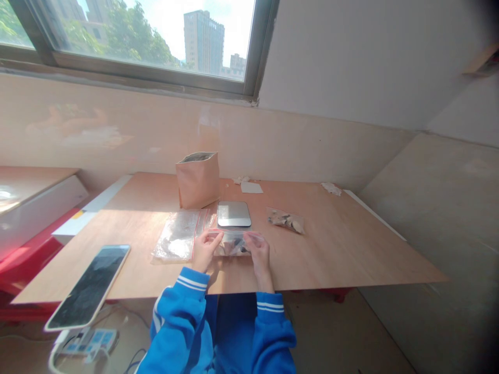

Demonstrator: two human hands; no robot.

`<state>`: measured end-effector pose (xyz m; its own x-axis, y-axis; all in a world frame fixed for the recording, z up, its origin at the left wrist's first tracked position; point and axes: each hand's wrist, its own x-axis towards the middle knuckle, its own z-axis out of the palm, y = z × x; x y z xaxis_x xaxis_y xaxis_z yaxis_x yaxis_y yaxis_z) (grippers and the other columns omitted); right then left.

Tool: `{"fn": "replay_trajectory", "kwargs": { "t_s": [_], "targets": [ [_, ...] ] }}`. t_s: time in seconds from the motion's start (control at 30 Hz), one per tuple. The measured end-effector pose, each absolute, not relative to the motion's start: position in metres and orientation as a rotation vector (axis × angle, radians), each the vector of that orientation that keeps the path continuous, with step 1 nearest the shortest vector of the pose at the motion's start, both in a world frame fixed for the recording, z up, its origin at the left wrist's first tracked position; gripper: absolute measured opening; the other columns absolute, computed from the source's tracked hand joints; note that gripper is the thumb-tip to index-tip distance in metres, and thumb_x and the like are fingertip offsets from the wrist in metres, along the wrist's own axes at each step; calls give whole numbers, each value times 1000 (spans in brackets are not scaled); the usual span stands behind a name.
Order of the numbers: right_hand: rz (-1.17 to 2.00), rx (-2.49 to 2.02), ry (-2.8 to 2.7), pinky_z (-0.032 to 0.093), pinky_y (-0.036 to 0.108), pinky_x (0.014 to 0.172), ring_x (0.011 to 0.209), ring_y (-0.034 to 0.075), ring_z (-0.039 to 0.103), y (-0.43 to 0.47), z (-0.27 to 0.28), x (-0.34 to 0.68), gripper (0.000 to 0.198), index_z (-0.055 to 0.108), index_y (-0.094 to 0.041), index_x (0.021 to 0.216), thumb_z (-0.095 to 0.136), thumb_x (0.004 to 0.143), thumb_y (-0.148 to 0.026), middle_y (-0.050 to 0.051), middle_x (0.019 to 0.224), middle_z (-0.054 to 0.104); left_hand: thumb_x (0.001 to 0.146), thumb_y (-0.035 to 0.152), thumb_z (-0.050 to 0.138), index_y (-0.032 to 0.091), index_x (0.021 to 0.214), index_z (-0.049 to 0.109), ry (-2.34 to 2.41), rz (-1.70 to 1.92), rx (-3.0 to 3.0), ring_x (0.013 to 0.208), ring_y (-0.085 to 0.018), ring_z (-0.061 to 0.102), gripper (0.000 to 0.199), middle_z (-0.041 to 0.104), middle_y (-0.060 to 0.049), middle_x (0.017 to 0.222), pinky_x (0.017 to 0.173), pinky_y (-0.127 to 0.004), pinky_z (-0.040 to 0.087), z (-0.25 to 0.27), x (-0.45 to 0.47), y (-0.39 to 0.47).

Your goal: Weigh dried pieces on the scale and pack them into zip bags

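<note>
Between my two hands is a clear zip bag (233, 246) with dark and pale pieces in it, held by its top edge near the table's front. My left hand (206, 248) pinches the left end of the seal, and my right hand (259, 253) pinches the right end. Just beyond the bag lies a digital scale (234, 214) with a silver plate. A stack of clear zip bags (177, 236) is spread left of my left hand. To the right, another filled zip bag (286, 221) rests on the wooden table (331, 254).
An open brown paper bag (198, 179) stands behind the scale. A white paper (251, 187) and crumpled scraps (331, 188) lie along the back. At the left front, a phone (89, 285) sticks out past the table edge, above a power strip (91, 343).
</note>
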<state>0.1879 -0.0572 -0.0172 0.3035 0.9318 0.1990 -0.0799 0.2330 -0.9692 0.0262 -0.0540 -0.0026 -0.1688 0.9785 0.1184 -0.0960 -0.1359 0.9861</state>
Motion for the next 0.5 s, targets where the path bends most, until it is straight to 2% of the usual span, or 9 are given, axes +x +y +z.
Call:
{"fn": "replay_trajectory", "kwargs": {
  "t_s": [0.2, 0.37, 0.5],
  "targets": [
    [931, -1077, -998, 56, 32, 70, 77, 20, 68, -55, -20, 189, 29, 68, -18, 81, 71, 73, -45, 6, 80, 72, 67, 41, 75, 14, 83, 71, 1158, 1443, 1125, 77, -21, 67, 32, 73, -8, 80, 77, -33, 52, 4, 31, -58],
    [943, -1092, -1057, 55, 34, 76, 78, 21, 68, -54, -19, 187, 28, 70, -17, 79, 73, 71, -43, 6, 80, 73, 65, 43, 76, 14, 79, 73, 1181, 1380, 1135, 74, -23, 68, 32, 72, -10, 75, 77, -36, 53, 3, 34, -57],
    [911, -1104, -1088, 55, 33, 73, 76, 20, 68, -55, -18, 187, 26, 71, -17, 79, 73, 71, -42, 6, 79, 73, 66, 42, 76, 15, 80, 73, 1174, 1416, 1135, 74, -23, 68, 31, 73, -10, 78, 75, -35, 54, 0, 36, -56]
  ]
}}
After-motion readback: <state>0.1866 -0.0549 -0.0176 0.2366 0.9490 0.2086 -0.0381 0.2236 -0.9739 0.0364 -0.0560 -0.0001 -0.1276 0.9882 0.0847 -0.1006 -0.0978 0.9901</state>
